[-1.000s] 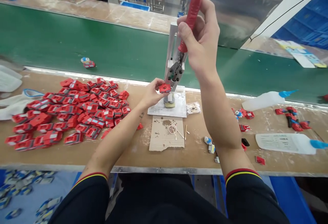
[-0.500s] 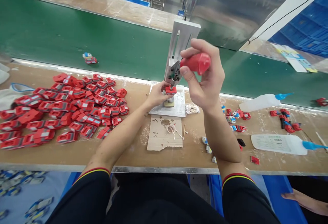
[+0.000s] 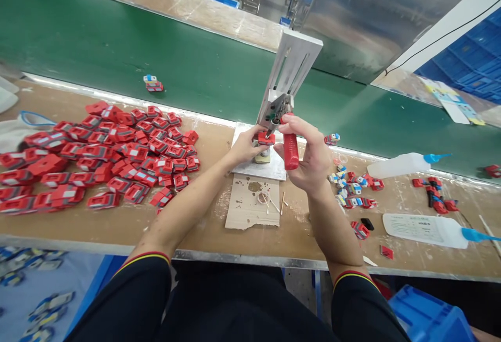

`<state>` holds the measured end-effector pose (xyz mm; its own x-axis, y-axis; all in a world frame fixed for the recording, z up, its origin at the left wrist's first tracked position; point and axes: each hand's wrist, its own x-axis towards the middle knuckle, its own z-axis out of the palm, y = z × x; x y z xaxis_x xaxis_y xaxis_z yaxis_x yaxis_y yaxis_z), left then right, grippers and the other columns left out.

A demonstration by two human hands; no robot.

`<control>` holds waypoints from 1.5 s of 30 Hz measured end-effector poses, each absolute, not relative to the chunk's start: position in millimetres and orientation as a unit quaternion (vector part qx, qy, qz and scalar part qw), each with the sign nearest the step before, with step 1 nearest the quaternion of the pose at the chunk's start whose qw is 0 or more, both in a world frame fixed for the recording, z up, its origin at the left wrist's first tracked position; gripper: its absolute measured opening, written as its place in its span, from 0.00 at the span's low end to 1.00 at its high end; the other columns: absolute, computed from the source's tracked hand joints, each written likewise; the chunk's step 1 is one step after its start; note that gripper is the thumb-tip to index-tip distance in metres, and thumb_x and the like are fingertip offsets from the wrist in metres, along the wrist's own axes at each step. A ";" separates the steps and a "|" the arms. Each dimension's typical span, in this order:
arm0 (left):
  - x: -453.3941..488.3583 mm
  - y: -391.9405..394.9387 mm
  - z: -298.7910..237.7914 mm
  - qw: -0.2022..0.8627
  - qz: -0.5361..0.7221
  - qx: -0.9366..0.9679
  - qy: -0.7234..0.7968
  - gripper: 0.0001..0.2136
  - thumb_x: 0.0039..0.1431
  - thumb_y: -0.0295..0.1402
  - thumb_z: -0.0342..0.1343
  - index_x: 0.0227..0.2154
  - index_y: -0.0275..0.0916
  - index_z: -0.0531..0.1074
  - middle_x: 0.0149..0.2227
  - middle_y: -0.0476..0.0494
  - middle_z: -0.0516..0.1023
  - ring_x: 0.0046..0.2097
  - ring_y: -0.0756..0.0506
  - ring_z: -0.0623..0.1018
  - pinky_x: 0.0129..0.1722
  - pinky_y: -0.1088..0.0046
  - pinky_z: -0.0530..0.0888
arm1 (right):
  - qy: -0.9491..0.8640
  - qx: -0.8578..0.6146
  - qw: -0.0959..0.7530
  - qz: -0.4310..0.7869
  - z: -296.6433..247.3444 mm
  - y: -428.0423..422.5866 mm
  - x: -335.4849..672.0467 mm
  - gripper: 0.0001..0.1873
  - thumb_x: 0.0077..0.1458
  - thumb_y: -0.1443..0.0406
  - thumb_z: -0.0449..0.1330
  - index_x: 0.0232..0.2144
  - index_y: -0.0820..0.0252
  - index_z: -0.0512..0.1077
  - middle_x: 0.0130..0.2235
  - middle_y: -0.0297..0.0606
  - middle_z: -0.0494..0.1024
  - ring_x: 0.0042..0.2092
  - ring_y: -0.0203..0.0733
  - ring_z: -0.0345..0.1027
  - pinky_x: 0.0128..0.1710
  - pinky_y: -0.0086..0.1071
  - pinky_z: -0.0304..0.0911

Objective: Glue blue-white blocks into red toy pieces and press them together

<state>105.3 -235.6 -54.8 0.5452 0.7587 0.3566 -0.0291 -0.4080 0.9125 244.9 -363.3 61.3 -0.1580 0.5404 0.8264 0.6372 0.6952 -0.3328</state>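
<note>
My right hand (image 3: 311, 156) is closed around the red lever handle (image 3: 290, 150) of a toggle clamp (image 3: 278, 109) fixed to an upright metal stand (image 3: 291, 65). The handle points downward. My left hand (image 3: 248, 146) pinches a small red plastic toy part (image 3: 266, 138) on the fixture under the clamp's tip, which appears to meet the part's top. A yellowish block (image 3: 262, 158) sits beneath it on the metal base plate (image 3: 276, 169). In front lies a piece of cardboard (image 3: 238, 211) with cotton swabs (image 3: 274, 203) and a small round dish.
A big pile of red toy car parts (image 3: 133, 149) covers the left of the bench. White squeeze bottles (image 3: 425, 230) and small blue-white pieces (image 3: 354, 188) lie on the right. A green conveyor belt (image 3: 203, 81) runs behind, carrying a toy piece (image 3: 152, 83). A blue crate (image 3: 430, 316) stands below right.
My right hand has pulled the red handle down from its raised position, lowering the clamp tip toward the red part. My left hand stays on the part. The view has shifted slightly.
</note>
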 end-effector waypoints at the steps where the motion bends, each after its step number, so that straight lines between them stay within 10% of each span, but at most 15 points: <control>1: 105.1 -235.0 -55.5 0.483 0.406 0.735 0.247 0.17 0.57 0.30 0.68 0.48 0.40 0.74 0.49 0.39 0.86 0.48 0.42 0.85 0.51 0.61 0.81 | -0.761 -0.386 0.520 -0.038 58.1 -363.5 246.0 0.29 0.66 0.67 0.63 0.64 0.35 0.67 0.54 0.35 0.84 0.62 0.55 0.80 0.66 0.61 0.74; 11: 106.8 -238.5 -53.8 0.462 0.403 0.737 0.284 0.19 0.56 0.27 0.68 0.51 0.39 0.77 0.48 0.40 0.87 0.47 0.42 0.85 0.51 0.62 0.81 | -0.646 -0.455 0.606 0.091 40.4 -374.3 250.3 0.17 0.66 0.53 0.60 0.56 0.41 0.69 0.58 0.42 0.77 0.66 0.56 0.74 0.65 0.61 0.75; 17: 103.2 -240.7 -50.8 0.437 0.393 0.758 0.283 0.19 0.58 0.27 0.67 0.53 0.37 0.77 0.47 0.41 0.87 0.47 0.42 0.84 0.53 0.63 0.80 | -0.502 -0.438 0.504 0.549 67.1 -391.7 233.0 0.29 0.58 0.40 0.67 0.49 0.50 0.68 0.35 0.34 0.78 0.35 0.43 0.79 0.32 0.38 0.78; 22: 103.0 -242.9 -49.5 0.431 0.392 0.759 0.290 0.19 0.58 0.27 0.66 0.53 0.39 0.78 0.45 0.43 0.87 0.46 0.41 0.85 0.52 0.63 0.80 | -0.445 -0.427 0.449 0.646 77.7 -391.7 226.0 0.30 0.52 0.45 0.77 0.45 0.50 0.67 0.29 0.27 0.77 0.25 0.33 0.72 0.22 0.29 0.67; 35: 105.5 -245.1 -53.8 0.436 0.384 0.762 0.286 0.19 0.58 0.23 0.62 0.52 0.39 0.77 0.42 0.45 0.87 0.43 0.44 0.84 0.50 0.66 0.81 | -0.560 -0.538 0.412 0.476 8.0 -355.1 241.8 0.25 0.57 0.45 0.71 0.44 0.51 0.67 0.48 0.39 0.81 0.29 0.34 0.74 0.20 0.30 0.65; 45: 95.6 -234.8 -55.8 0.409 0.355 0.792 0.281 0.28 0.57 0.23 0.58 0.62 0.37 0.71 0.62 0.32 0.81 0.60 0.38 0.83 0.60 0.59 0.80 | -0.618 -0.526 0.541 0.220 27.6 -457.8 252.5 0.17 0.60 0.53 0.70 0.50 0.45 0.75 0.45 0.40 0.80 0.45 0.50 0.77 0.39 0.45 0.77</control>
